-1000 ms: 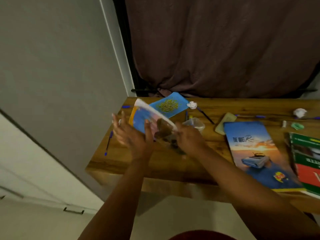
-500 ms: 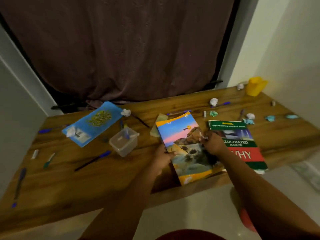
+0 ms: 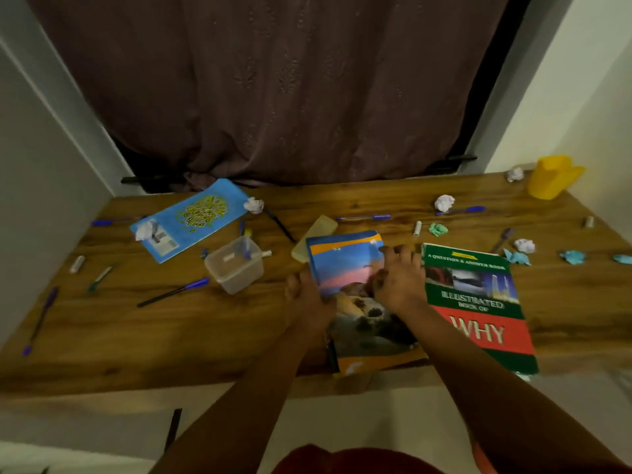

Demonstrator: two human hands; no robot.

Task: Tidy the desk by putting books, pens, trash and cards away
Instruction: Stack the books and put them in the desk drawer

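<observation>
Nearest, both hands sit on the landscape book point(image 3: 355, 302), which lies at the near edge of the desk point(image 3: 171, 333) with its near end jutting past the rim. The left hand point(image 3: 307, 299) grips the book's left edge, fingers curled round it; the right hand point(image 3: 398, 278) lies flat on the cover, fingers spread toward the far right corner. The hands are apart, one on each side. Touching or just beside the book on the right is the green book point(image 3: 478, 302), also overhanging the edge.

Farther left stands a clear tub point(image 3: 236, 268) holding what looks like pens, with loose pens point(image 3: 174, 291) around it. Beyond lie a blue book point(image 3: 195, 217), paper balls point(image 3: 444, 202) and, far right, a yellow cup point(image 3: 552, 176).

The likely trouble: with both books overhanging, a careless nudge while squaring them could tip one off the desk, or sweep nearby pens onto the floor.
</observation>
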